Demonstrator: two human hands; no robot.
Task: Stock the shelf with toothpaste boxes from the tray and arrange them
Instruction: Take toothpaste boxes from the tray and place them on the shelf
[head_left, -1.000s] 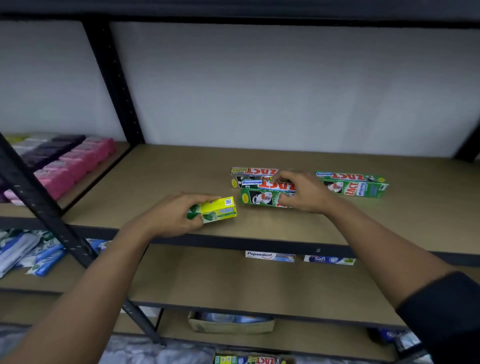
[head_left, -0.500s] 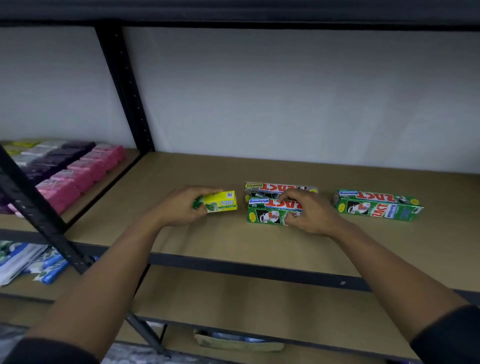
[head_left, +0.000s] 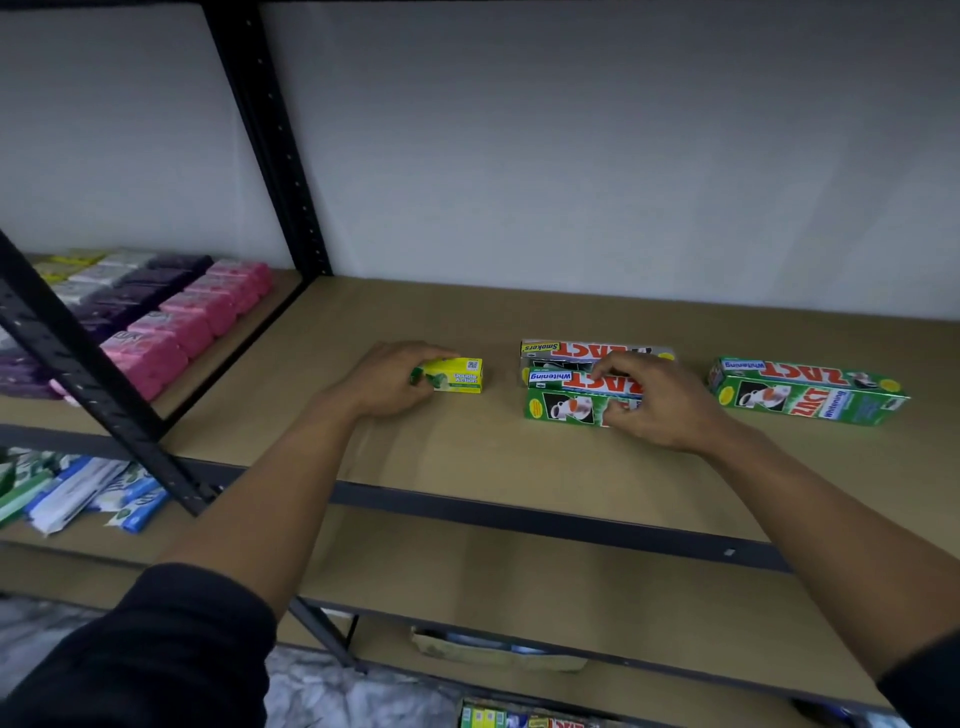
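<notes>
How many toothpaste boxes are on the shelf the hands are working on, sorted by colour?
Green Zact Whitening boxes: 2, one under the right hand at, one alone to the right
Silver Zact Smokers box: 1
Small yellow box, held by the left hand: 1
Total: 4

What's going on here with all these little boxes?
A person is stocking a shelf with toothpaste. The left hand holds a small yellow box resting on the board. The right hand grips a green Zact Whitening box, with a grey Zact Smokers box lying right behind it. Another green Zact Whitening box lies apart to the right. Pink and purple soap packs fill the neighbouring bay.
</notes>
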